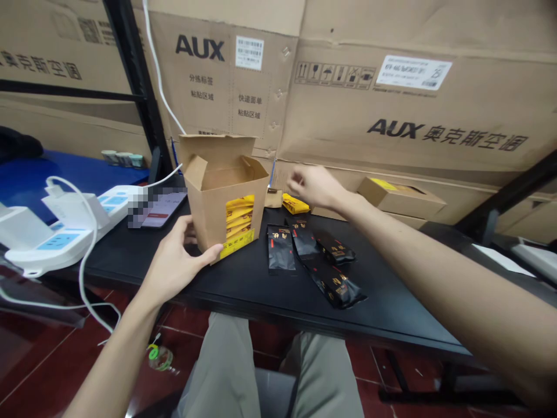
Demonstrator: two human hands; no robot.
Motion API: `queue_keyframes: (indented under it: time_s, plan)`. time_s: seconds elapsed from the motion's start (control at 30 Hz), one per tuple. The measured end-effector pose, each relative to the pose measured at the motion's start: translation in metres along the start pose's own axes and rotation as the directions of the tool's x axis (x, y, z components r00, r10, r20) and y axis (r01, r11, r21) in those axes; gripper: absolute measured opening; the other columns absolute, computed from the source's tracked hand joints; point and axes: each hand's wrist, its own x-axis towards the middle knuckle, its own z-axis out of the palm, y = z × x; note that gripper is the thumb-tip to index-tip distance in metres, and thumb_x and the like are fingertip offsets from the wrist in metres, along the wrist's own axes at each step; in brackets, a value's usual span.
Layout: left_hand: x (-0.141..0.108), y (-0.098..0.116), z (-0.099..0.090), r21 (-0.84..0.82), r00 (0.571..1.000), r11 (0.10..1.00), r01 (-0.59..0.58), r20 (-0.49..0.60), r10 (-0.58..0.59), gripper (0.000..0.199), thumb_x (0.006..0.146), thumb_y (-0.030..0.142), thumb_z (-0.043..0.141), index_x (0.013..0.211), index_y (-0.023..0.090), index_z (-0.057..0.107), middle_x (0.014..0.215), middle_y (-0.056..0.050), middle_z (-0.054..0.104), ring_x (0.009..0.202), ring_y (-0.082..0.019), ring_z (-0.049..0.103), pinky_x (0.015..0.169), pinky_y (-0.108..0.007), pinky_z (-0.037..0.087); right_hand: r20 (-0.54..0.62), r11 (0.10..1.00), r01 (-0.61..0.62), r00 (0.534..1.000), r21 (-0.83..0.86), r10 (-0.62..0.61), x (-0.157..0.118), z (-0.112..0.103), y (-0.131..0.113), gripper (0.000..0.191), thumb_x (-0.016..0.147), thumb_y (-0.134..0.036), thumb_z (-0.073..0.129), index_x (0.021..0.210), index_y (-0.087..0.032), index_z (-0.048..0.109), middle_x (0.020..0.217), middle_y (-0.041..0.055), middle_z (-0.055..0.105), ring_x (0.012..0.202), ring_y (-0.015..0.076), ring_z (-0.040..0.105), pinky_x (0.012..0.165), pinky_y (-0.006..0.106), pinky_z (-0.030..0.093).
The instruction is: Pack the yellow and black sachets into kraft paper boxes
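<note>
My left hand [176,258] is wrapped around the lower left corner of a brown cardboard gift box [209,215], thumb on its front. The box stands upright with its top flaps raised, and yellow sachets [240,216] show through its front window. My right hand [315,184] is raised to the right of the box, fingers curled in and slightly blurred; whatever they may hold is hidden. Just below it lies a yellow sachet [296,204] beside a small piece of cardboard [273,198]. Several black sachets [282,248] with gold lettering are scattered on the black table [235,284].
Large AUX cartons [339,122] line the back. A smaller brown box [400,197] sits at the back right. On the left are a phone [163,210] and a white power strip [65,235] with cables. A plastic bottle [161,359] lies on the red floor.
</note>
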Motion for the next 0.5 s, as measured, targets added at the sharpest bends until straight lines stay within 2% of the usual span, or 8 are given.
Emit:
queue_keyframes:
  time_s: [0.07, 0.13, 0.27, 0.4, 0.5]
  plan:
    - [0.0, -0.002, 0.0, -0.005, 1.0, 1.0, 0.003, 0.0, -0.003, 0.07, 0.069, 0.058, 0.084, 0.126, 0.026, 0.058, 0.127, -0.011, 0.074, 0.11, -0.034, 0.073, 0.097, -0.052, 0.059, 0.2, 0.991, -0.012, 0.979, -0.13, 0.038, -0.009, 0.022, 0.016, 0.024, 0.1, -0.024, 0.053, 0.108, -0.014, 0.074, 0.113, 0.0149, 0.076, 0.099, 0.025, 0.07, 0.08, 0.031, 0.047]
    - [0.001, -0.005, 0.0, -0.006, 1.0, 1.0, 0.001, -0.001, -0.001, 0.072, 0.069, 0.059, 0.085, 0.127, 0.026, 0.058, 0.127, -0.01, 0.074, 0.111, -0.035, 0.073, 0.098, -0.052, 0.059, 0.265, 0.985, 0.003, 0.963, -0.173, 0.043, -0.021, 0.04, 0.026, 0.026, 0.099, -0.021, 0.053, 0.113, -0.016, 0.074, 0.121, 0.016, 0.074, 0.106, 0.0272, 0.071, 0.083, 0.032, 0.049]
    - [0.001, -0.007, 0.0, -0.003, 1.0, 1.0, -0.014, -0.002, 0.014, 0.073, 0.07, 0.061, 0.085, 0.128, 0.027, 0.058, 0.128, -0.01, 0.073, 0.114, -0.034, 0.072, 0.102, -0.053, 0.057, 0.265, 0.986, -0.013, 0.963, -0.169, 0.058, -0.036, 0.056, 0.038, 0.028, 0.098, -0.022, 0.056, 0.12, -0.018, 0.073, 0.125, 0.0165, 0.073, 0.109, 0.0309, 0.071, 0.083, 0.035, 0.05]
    - [0.001, -0.006, -0.001, 0.001, 1.0, 1.0, -0.003, -0.006, 0.003, 0.074, 0.069, 0.063, 0.085, 0.128, 0.027, 0.057, 0.128, -0.01, 0.073, 0.115, -0.035, 0.072, 0.103, -0.054, 0.056, 0.239, 0.987, -0.058, 0.967, -0.152, 0.093, -0.042, 0.055, 0.044, 0.026, 0.1, -0.026, 0.053, 0.117, -0.019, 0.072, 0.113, 0.0153, 0.077, 0.103, 0.0305, 0.072, 0.08, 0.035, 0.049]
    - [0.0, -0.005, -0.001, -0.007, 1.0, 1.0, 0.004, 0.0, -0.004, 0.074, 0.069, 0.062, 0.085, 0.128, 0.027, 0.057, 0.129, -0.01, 0.072, 0.114, -0.035, 0.071, 0.103, -0.055, 0.056, 0.203, 0.995, -0.076, 0.975, -0.06, 0.086, -0.052, 0.051, 0.052, 0.023, 0.099, -0.022, 0.053, 0.112, -0.018, 0.071, 0.106, 0.0124, 0.079, 0.097, 0.0264, 0.074, 0.082, 0.033, 0.049]
